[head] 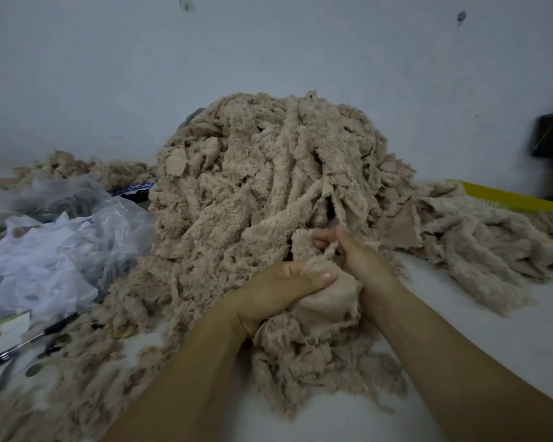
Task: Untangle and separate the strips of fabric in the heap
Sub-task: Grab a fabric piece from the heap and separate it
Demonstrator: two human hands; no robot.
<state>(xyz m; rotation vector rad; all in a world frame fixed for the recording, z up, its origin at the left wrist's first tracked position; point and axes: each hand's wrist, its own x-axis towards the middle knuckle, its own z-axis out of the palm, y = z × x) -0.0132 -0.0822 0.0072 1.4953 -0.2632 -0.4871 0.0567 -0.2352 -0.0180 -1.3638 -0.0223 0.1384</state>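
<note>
A tall heap of beige fuzzy fabric strips (268, 173) rises in the middle of the white table, spilling toward me. My left hand (281, 288) grips a bunched wad of strips (329, 301) at the heap's front, thumb pressed over the top. Just beyond it, my right hand (355, 253) pinches a thin strip (328, 250) that runs from the wad up into the heap. A flatter pile of separated strips (470, 237) lies to the right.
Crumpled clear plastic bags and white cloth (51, 250) lie on the left, with a black pen (29, 342) in front of them. A yellow basket edge (517, 199) shows at far right. More beige strips (77, 167) sit at the back left. The wall stands close behind.
</note>
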